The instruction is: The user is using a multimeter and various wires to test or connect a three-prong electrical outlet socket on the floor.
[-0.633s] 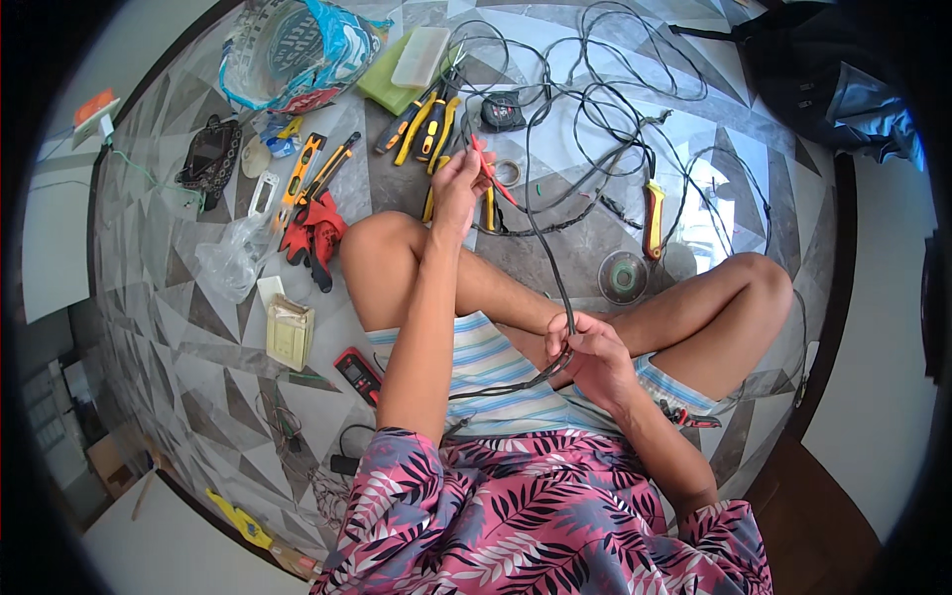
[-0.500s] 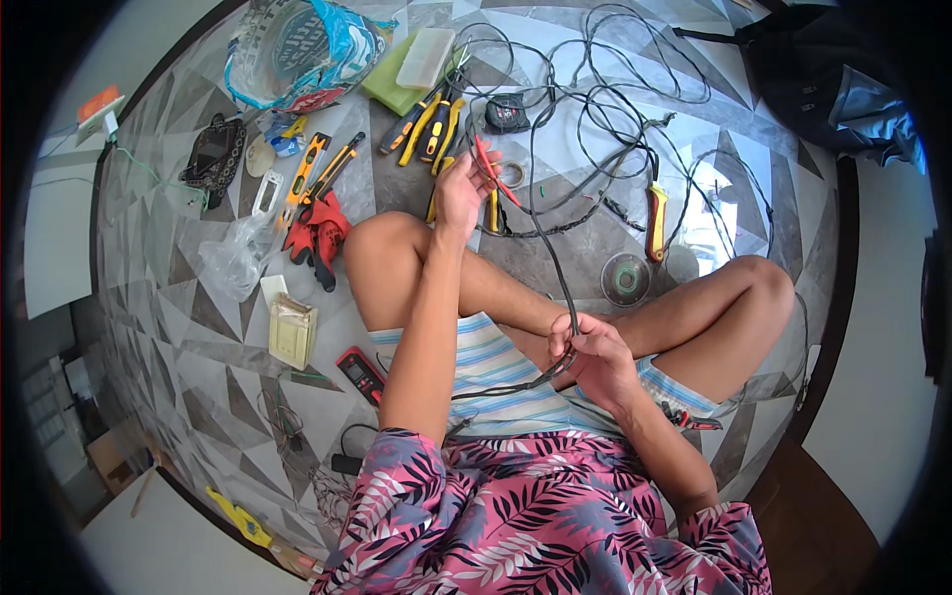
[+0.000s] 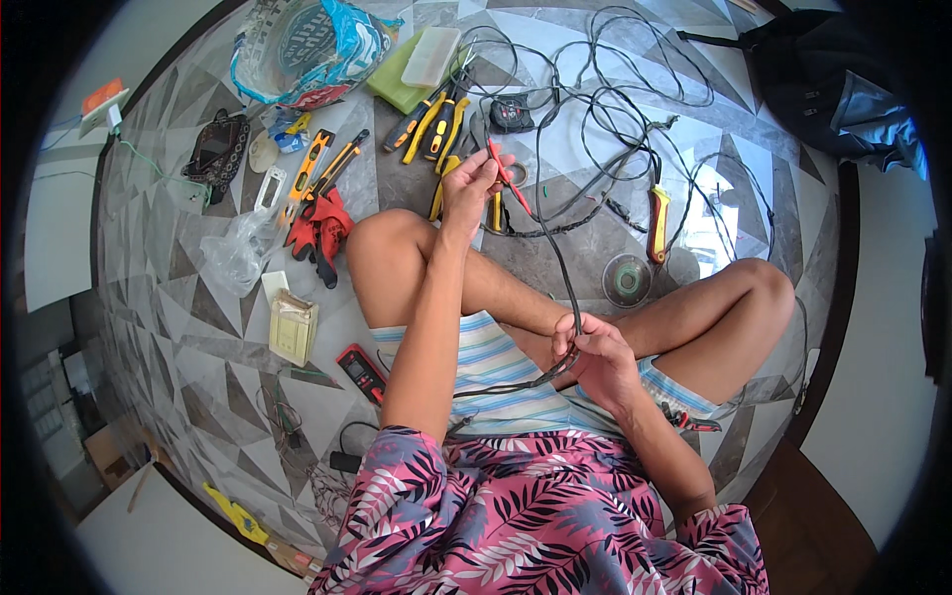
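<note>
Between the thumb and fingers of my left hand (image 3: 470,190) is a slender red section (image 3: 520,194) in line with a thin black cable, like a wrapped joint; what it is made of I cannot make out. The black cable (image 3: 557,253) runs from there down to my right hand (image 3: 603,362), whose fingers are closed round it above my lap. Past that hand, cable strands (image 3: 511,388) trail left across my striped shorts. Pliers (image 3: 436,203) lie partly hidden behind my left hand, beside a roll of tape (image 3: 517,173).
Looped black cable (image 3: 605,109) spreads over the tiled floor ahead, near a yellow-and-red handled knife (image 3: 657,223). Several pliers (image 3: 434,124), a tape measure (image 3: 511,113), red gloves (image 3: 319,233), a red meter (image 3: 360,372) and a plastic bag (image 3: 307,55) lie around. A black backpack (image 3: 813,79) stands far right.
My left hand has shifted slightly right with the red section, and its fingers have closed more on it. My right hand stays on the cable.
</note>
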{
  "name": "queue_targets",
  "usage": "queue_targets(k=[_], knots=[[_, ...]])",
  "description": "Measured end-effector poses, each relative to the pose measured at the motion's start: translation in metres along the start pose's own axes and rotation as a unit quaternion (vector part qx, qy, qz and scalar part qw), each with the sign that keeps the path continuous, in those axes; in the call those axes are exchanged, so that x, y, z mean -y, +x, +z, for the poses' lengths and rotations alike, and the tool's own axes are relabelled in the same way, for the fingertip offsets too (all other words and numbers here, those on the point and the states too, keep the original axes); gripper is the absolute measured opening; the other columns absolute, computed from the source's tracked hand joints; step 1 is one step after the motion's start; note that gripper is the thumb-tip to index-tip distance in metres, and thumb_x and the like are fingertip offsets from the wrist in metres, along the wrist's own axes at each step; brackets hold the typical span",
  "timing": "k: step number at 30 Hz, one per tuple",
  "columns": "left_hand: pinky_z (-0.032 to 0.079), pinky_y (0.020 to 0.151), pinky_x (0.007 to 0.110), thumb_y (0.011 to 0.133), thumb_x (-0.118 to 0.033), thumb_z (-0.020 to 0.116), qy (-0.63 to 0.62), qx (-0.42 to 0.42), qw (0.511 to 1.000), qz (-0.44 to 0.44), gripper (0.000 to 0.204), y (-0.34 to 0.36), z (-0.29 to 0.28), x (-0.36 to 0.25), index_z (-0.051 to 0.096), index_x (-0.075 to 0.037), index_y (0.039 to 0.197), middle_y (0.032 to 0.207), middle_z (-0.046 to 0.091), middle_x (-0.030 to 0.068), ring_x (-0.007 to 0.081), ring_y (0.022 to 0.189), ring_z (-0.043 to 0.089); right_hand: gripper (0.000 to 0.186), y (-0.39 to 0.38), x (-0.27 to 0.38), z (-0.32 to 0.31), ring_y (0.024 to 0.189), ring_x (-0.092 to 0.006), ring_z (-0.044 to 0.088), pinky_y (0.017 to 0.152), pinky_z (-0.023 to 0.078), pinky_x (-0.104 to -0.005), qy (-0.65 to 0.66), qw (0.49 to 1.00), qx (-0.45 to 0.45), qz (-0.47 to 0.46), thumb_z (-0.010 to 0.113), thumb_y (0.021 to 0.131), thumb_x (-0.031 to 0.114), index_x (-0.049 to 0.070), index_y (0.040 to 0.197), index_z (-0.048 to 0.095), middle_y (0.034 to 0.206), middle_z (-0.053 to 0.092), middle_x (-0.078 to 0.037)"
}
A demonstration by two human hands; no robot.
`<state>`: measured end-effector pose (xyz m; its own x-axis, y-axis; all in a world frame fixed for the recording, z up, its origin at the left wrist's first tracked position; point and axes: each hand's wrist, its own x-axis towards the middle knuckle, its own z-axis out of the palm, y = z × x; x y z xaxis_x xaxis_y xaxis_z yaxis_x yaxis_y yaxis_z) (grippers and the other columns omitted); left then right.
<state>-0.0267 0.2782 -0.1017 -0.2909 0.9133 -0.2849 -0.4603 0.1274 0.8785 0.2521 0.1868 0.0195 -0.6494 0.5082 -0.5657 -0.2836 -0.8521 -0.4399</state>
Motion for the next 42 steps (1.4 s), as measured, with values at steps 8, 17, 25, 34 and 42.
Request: queue_targets(k=[8,17,25,34,42], knots=[[0.054,0.079,0.022,0.105,-0.018,0.062,0.001,-0.017,1.0,0.009,0.036,0.0,0.005,0.002,0.062,-0.003,0.137,0.118,0.074,0.0089,0.0099,0.093,0.071,0.025,0.0,-0.001,-0.01,0.089,-0.0146,0.063,0.083,0.051,-0.0296,0.011,0.999,0.046,-0.003,0.059,0.095,0.017,0.002,0.115,0.064,0.095,0.066,-0.006],[0.052,0.09,0.027,0.105,-0.019,0.061,-0.003,-0.016,1.0,0.007,0.043,0.005,-0.01,0.01,0.054,-0.001,0.144,0.125,0.069,0.0105,0.013,0.1,0.067,0.026,-0.001,-0.003,-0.004,0.087,-0.0147,0.063,0.081,0.051,-0.0294,0.019,1.0,0.023,-0.003,0.06,0.093,0.017,0.002,0.113,0.066,0.092,0.066,-0.006],[0.054,0.086,0.027,0.104,-0.014,0.063,-0.034,-0.026,0.999,0.017,0.04,0.005,-0.005,0.01,0.057,0.002,0.139,0.12,0.071,0.0131,0.0159,0.096,0.069,0.023,0.001,-0.006,-0.011,0.089,-0.0126,0.063,0.079,0.052,-0.0263,0.03,0.998,0.049,-0.021,0.056,0.097,0.013,0.003,0.116,0.066,0.096,0.067,-0.005],[0.051,0.087,0.03,0.107,-0.019,0.057,-0.055,-0.012,0.998,-0.006,0.041,0.01,0.007,-0.032,0.054,-0.002,0.143,0.113,0.065,0.0041,0.0124,0.095,0.063,0.024,-0.002,-0.007,-0.006,0.091,-0.0132,0.061,0.083,0.049,-0.0282,-0.018,0.995,0.097,-0.029,0.057,0.093,0.011,0.001,0.114,0.066,0.097,0.066,-0.005],[0.046,0.091,0.035,0.107,-0.015,0.052,-0.076,0.213,0.921,0.317,0.043,0.011,0.11,-0.244,0.047,0.001,0.147,0.103,0.055,0.0011,0.0127,0.091,0.052,0.024,-0.01,-0.004,-0.005,0.091,-0.0123,0.062,0.083,0.05,-0.0272,-0.131,0.977,0.167,-0.03,0.056,0.09,0.0,0.001,0.112,0.064,0.095,0.066,-0.005]])
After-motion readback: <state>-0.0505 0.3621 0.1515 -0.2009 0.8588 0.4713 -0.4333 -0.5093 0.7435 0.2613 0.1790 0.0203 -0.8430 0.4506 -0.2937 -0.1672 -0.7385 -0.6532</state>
